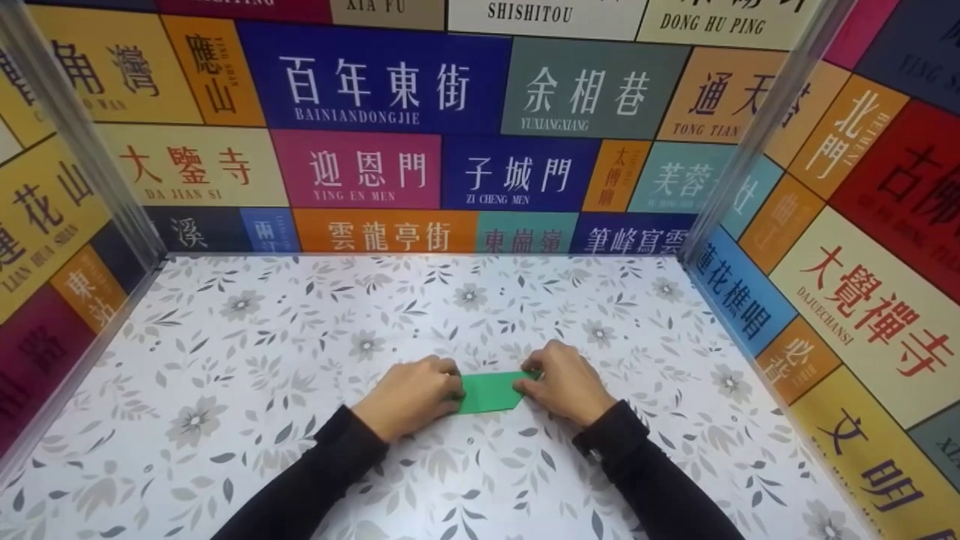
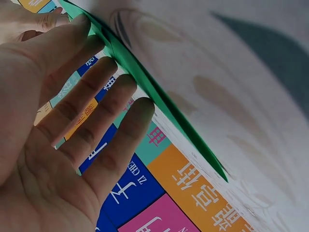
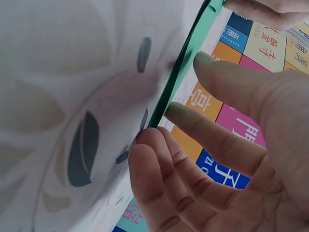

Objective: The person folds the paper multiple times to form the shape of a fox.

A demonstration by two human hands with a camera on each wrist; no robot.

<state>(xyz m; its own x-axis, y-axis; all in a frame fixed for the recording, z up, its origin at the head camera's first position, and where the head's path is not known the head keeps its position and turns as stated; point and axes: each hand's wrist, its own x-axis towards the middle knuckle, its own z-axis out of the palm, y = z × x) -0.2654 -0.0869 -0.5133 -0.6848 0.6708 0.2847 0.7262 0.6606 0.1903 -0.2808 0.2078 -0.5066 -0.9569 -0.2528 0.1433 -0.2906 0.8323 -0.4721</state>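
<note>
A strip of folded green paper (image 1: 487, 393) lies on the table between the two hands, its lower right corner cut or folded at a slant. My left hand (image 1: 417, 394) covers the paper's left end. In the left wrist view its fingers (image 2: 137, 107) reach out nearly straight, tips along the paper's edge. At the right end, my right hand (image 1: 564, 382) holds the paper by thumb and forefinger. The right wrist view shows the thumb (image 3: 212, 65) on the green layers, the forefinger by their end, and the other fingers curled at the tabletop.
A white tabletop (image 1: 300, 322) with grey flowers and leaves spreads under both hands. Coloured panels (image 1: 375, 82) with printed characters stand at the back and both sides, joined at clear corner posts (image 1: 750, 135).
</note>
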